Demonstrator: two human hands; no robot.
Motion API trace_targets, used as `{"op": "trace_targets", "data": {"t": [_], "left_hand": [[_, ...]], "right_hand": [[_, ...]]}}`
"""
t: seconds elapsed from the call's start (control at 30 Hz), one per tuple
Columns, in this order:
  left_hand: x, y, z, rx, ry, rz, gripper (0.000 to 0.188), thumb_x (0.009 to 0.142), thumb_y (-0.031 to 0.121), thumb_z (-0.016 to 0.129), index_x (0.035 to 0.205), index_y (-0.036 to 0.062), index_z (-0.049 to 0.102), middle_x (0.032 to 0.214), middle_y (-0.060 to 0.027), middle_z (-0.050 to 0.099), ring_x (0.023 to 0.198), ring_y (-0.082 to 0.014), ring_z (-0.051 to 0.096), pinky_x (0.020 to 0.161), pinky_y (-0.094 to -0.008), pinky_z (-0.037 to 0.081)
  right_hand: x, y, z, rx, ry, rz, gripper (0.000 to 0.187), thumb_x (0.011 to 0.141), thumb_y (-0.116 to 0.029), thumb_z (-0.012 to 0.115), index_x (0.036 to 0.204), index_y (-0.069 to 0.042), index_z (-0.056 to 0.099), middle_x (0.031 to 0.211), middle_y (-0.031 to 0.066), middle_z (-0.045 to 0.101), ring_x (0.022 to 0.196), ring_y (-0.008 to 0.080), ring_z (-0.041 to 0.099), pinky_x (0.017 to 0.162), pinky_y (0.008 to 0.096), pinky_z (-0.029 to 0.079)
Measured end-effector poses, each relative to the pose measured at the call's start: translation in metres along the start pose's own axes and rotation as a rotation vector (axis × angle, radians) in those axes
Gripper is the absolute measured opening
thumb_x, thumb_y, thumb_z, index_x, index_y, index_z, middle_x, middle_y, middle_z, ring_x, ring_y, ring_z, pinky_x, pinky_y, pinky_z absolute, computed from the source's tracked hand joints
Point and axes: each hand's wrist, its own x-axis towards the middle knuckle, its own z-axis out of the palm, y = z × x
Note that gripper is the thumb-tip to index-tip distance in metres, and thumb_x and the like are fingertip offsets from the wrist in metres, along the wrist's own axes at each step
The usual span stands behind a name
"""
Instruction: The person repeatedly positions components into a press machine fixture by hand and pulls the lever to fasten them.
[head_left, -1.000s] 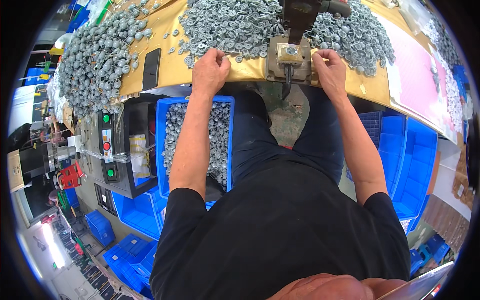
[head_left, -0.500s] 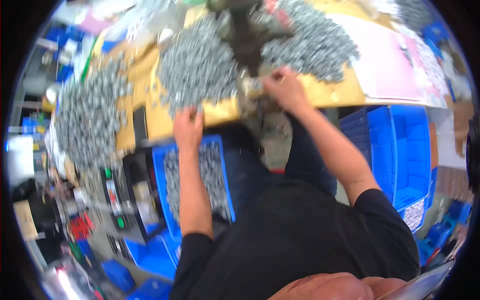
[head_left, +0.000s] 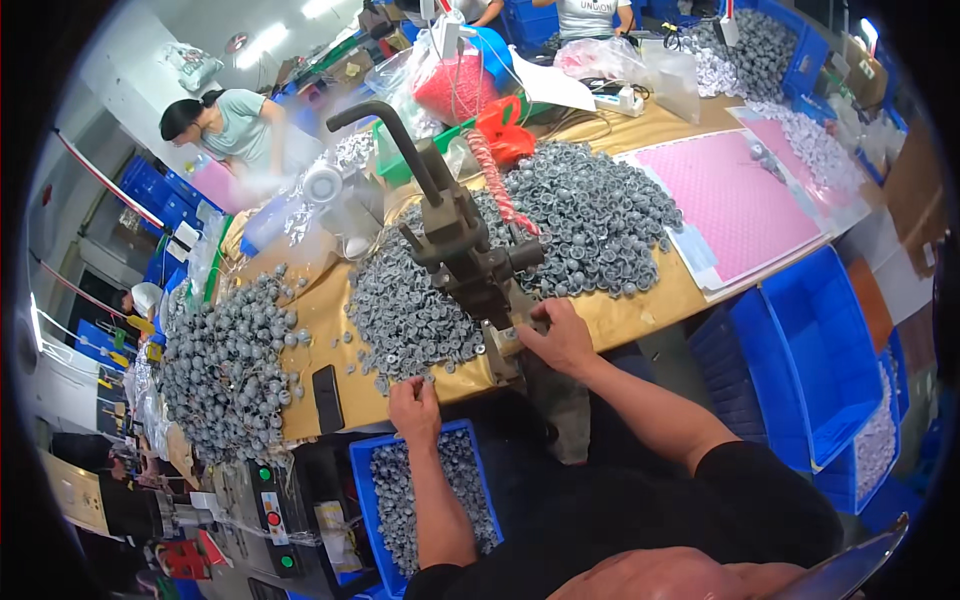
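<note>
Hands work at the front edge of a tan-covered table [head_left: 640, 300]. Left hand [head_left: 415, 408] rests knuckles-up at the near rim of a heap of small grey cap-shaped parts [head_left: 420, 315], fingers curled; whether it pinches a part I cannot tell. Right hand [head_left: 560, 338] closes around the base of a dark metal hand-lever press [head_left: 465, 240], fingers wrapped at its front plate. Just below the left wrist sits a blue plastic bin of grey parts [head_left: 425, 500]. Beyond the right hand lies a pink sheet [head_left: 740, 200].

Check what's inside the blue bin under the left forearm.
The blue bin holds small grey parts. The left forearm covers part of them; the bottom is hidden.
</note>
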Motion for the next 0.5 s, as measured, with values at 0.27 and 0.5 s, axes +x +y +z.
{"op": "trace_targets", "data": {"t": [0.27, 0.5], "left_hand": [[0.004, 0.005, 0.002, 0.002, 0.036, 0.005, 0.015, 0.087, 0.016, 0.076, 0.096, 0.0039, 0.073, 0.091, -0.0132, 0.067, 0.085, -0.0320, 0.066, 0.078, -0.0435, 0.052], [0.000, 0.001, 0.009, 0.113, 0.094, 0.042, 0.014, 0.090, 0.017, 0.072, 0.097, 0.0045, 0.071, 0.090, -0.0128, 0.065, 0.083, -0.0321, 0.064, 0.077, -0.0436, 0.051]], "right_hand": [[0.006, 0.005, 0.004, 0.032, 0.043, -0.038, 0.044, 0.082, -0.041, 0.081, 0.098, -0.004, 0.064, 0.098, 0.0144, 0.062, 0.091, 0.0326, 0.064, 0.080, 0.0431, 0.053], [0.004, 0.005, 0.001, 0.028, 0.065, -0.034, 0.043, 0.084, -0.041, 0.079, 0.099, -0.005, 0.063, 0.099, 0.0154, 0.061, 0.091, 0.0347, 0.064, 0.079, 0.0441, 0.053]]}}
